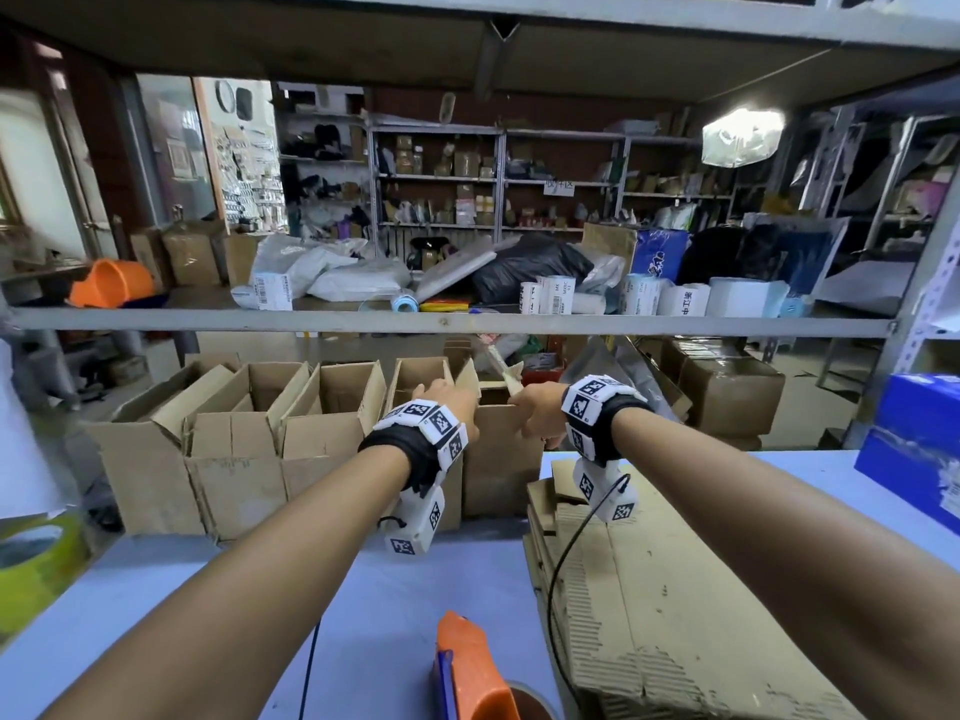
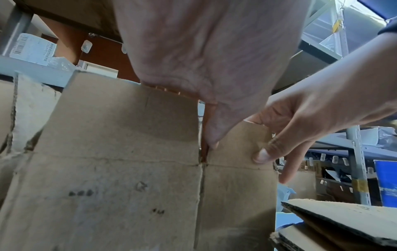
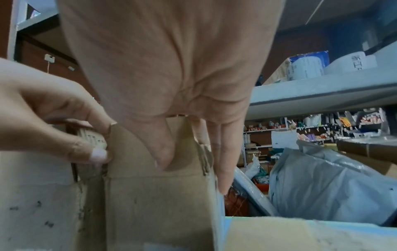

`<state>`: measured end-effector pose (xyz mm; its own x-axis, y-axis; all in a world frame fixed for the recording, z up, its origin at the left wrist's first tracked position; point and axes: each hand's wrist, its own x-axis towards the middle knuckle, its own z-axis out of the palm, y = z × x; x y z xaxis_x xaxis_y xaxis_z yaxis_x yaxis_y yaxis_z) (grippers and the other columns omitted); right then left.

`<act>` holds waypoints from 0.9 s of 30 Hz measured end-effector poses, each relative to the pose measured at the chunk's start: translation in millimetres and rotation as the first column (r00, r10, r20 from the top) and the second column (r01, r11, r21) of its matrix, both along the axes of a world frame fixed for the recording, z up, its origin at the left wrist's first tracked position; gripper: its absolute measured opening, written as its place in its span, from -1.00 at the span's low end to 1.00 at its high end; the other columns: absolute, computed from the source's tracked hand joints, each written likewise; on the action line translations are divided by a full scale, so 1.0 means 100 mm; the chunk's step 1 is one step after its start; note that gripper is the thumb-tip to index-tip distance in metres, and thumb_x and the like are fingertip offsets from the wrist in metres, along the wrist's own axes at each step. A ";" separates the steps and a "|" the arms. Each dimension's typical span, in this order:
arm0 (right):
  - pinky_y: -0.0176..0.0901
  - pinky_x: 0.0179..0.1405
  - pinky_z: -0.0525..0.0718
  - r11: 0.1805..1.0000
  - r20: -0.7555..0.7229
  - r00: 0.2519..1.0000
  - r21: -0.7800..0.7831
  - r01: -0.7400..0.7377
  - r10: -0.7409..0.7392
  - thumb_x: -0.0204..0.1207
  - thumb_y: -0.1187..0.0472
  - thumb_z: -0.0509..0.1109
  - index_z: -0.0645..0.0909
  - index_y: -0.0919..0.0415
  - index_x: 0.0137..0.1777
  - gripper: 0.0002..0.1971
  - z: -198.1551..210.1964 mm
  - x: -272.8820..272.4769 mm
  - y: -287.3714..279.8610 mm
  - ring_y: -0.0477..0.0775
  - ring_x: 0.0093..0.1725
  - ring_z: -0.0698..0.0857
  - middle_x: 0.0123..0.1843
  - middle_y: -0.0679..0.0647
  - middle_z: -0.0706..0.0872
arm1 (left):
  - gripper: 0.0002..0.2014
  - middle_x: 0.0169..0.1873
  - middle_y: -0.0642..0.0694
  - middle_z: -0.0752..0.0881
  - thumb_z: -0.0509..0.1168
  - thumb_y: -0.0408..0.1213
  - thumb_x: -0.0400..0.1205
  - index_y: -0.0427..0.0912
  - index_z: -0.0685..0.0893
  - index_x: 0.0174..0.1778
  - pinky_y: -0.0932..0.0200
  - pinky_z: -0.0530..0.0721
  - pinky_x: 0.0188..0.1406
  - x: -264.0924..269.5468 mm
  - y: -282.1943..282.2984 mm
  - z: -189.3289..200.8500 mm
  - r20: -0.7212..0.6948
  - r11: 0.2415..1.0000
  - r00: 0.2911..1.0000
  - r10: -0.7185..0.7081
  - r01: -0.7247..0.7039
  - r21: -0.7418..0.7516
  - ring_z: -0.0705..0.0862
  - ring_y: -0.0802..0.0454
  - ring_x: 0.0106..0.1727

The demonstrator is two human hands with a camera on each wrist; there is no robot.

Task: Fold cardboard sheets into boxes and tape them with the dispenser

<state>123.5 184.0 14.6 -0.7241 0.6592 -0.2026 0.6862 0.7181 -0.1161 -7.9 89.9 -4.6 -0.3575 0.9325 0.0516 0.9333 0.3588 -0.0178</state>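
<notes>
Gripping top flaps of box [image 1: 498,459] w/ both hands. L hand [image 1: 449,402] fingers [image 2: 212,132] pinching flap; R hand [image 1: 537,410] same.

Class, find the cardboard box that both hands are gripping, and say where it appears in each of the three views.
Head: the cardboard box sits centre frame, past the table's far edge, behind both wrists.
Left wrist: it fills the lower left and centre, below the left hand.
Right wrist: it fills the lower left and centre, below the right hand.
Shared landmark: the stack of flat cardboard sheets, at right in each view.
</notes>
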 end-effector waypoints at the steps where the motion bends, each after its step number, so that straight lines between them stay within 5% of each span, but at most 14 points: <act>1: -0.04 0.20 0.75 1.000 -0.012 1.000 0.004 -0.017 0.017 0.70 0.18 0.41 0.42 0.11 0.67 -0.45 0.00 0.01 -0.01 0.19 0.34 0.71 0.48 0.16 0.63 | -0.74 0.27 -0.24 0.64 0.32 -0.16 0.64 -0.14 0.70 0.21 -0.17 0.41 0.47 0.01 -0.01 0.01 0.009 1.000 1.000 -0.001 0.000 0.017 0.49 -0.23 0.40; 4: -0.19 0.16 0.60 0.997 -0.104 0.994 -0.061 -0.048 0.041 0.66 0.10 0.48 0.24 -0.02 0.77 -0.27 0.03 0.10 -0.02 0.08 0.30 0.60 0.62 0.13 0.49 | -0.55 0.39 -0.20 0.57 0.38 -0.14 0.60 -0.12 0.55 0.42 -0.19 0.41 0.51 0.07 -0.08 0.05 0.028 0.994 0.999 -0.026 0.022 0.105 0.43 -0.24 0.48; 6: -0.19 0.20 0.56 0.993 -0.171 0.985 -0.111 -0.042 0.023 0.63 0.02 0.51 0.08 -0.05 0.81 -0.13 0.09 0.21 -0.06 0.08 0.48 0.53 0.76 0.09 0.29 | -0.42 0.51 -0.19 0.44 0.41 -0.08 0.59 -0.07 0.43 0.52 -0.19 0.34 0.57 0.14 -0.18 0.11 0.037 0.984 0.998 -0.049 0.042 0.172 0.33 -0.23 0.58; 10: -0.20 0.24 0.55 0.987 -0.326 0.939 -0.152 0.060 -0.107 0.59 -0.20 0.48 0.02 0.02 0.81 -0.06 0.18 0.62 -0.16 0.12 0.61 0.45 0.76 0.12 0.28 | -0.49 0.54 -0.18 0.33 0.34 0.02 0.63 0.00 0.45 0.49 -0.13 0.34 0.55 0.47 -0.49 0.18 0.227 0.922 0.964 -0.140 0.043 0.386 0.25 -0.18 0.60; 12: -0.23 0.32 0.41 0.972 -0.399 0.890 -0.171 0.163 -0.220 0.57 -0.23 0.48 0.11 0.11 0.79 -0.07 0.14 0.95 -0.19 0.14 0.66 0.41 0.75 0.17 0.32 | -0.44 0.59 -0.21 0.28 0.33 0.01 0.65 -0.05 0.39 0.54 -0.03 0.38 0.50 0.75 -0.64 0.06 0.486 0.932 0.856 -0.178 -0.012 0.363 0.28 -0.20 0.62; 14: -0.22 0.36 0.47 0.946 -0.453 0.832 -0.204 0.252 -0.320 0.56 -0.19 0.51 0.19 0.20 0.77 -0.08 0.03 1.33 -0.24 0.15 0.61 0.47 0.70 0.19 0.40 | -0.27 0.62 -0.21 0.27 0.36 0.02 0.63 -0.10 0.22 0.65 0.08 0.46 0.39 1.06 -0.75 -0.13 0.754 0.979 0.648 -0.106 -0.065 0.193 0.35 -0.20 0.59; 17: -0.22 -0.01 0.59 0.877 -0.443 0.758 -0.273 0.395 -0.479 0.58 -0.10 0.53 0.22 0.27 0.74 -0.13 -0.23 1.86 -0.33 0.08 0.35 0.56 0.60 0.16 0.50 | -0.30 0.48 -0.16 0.46 0.38 -0.03 0.64 -0.21 0.29 0.64 0.31 0.48 0.24 1.41 -0.78 -0.36 0.874 0.990 0.485 -0.025 -0.110 0.089 0.48 -0.04 0.42; 19: -0.08 0.30 0.60 0.799 -0.360 0.714 -0.308 0.516 -0.600 0.56 -0.16 0.53 0.08 0.32 0.78 0.00 -0.47 2.16 -0.44 0.22 0.54 0.49 0.71 0.24 0.37 | -0.34 0.38 -0.10 0.49 0.42 -0.16 0.65 -0.26 0.30 0.60 0.51 0.44 0.03 1.57 -0.79 -0.45 0.906 0.977 0.423 -0.013 -0.187 0.101 0.47 0.03 0.36; 22: 0.03 0.58 0.41 0.694 -0.284 0.640 -0.405 0.596 -0.714 0.49 -0.28 0.54 0.03 0.36 0.78 0.12 -0.83 2.52 -0.59 0.31 0.70 0.33 0.77 0.25 0.25 | -0.15 0.62 -0.24 0.26 0.44 -0.17 0.63 -0.40 0.06 0.66 0.26 0.43 0.33 1.71 -0.85 -0.63 0.918 0.958 0.390 0.075 -0.283 0.042 0.35 -0.08 0.61; 24: 0.01 0.56 0.41 0.629 -0.247 0.597 -0.497 0.598 -0.763 0.44 -0.37 0.52 0.11 0.33 0.77 0.13 -1.01 2.67 -0.73 0.30 0.69 0.34 0.76 0.22 0.27 | -0.28 0.60 -0.23 0.38 0.44 -0.15 0.62 -0.33 0.29 0.62 0.23 0.49 0.23 1.80 -0.91 -0.74 0.915 0.951 0.383 0.127 -0.308 -0.002 0.46 -0.08 0.53; 27: -0.15 0.32 0.41 0.620 -0.280 0.576 -0.552 0.558 -0.768 0.48 -0.35 0.50 0.30 0.27 0.70 -0.02 -1.13 2.79 -0.83 0.25 0.60 0.46 0.68 0.17 0.43 | -0.70 0.39 -0.15 0.65 0.41 -0.23 0.62 -0.16 0.62 0.26 0.35 0.47 -0.08 1.92 -0.98 -0.89 0.937 0.959 0.329 0.118 -0.284 -0.021 0.62 -0.02 0.16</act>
